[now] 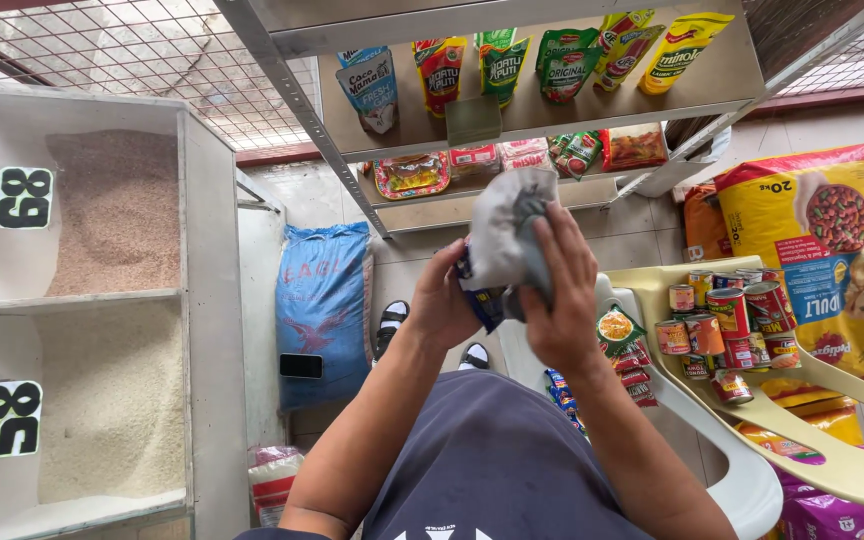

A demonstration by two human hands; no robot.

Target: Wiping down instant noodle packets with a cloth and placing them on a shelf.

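Note:
My left hand grips a small blue packet from below, in the middle of the view. My right hand presses a grey-white cloth against the packet and covers most of it. Both hands are raised in front of a metal shelf rack that carries several standing pouches, green, red and yellow. My dark blue shirt fills the bottom centre.
Two white bins of rice grain stand at the left. A blue sack with a black phone on it leans beside them. A yellow plastic chair holds several tins. A large yellow pet food bag lies at the right.

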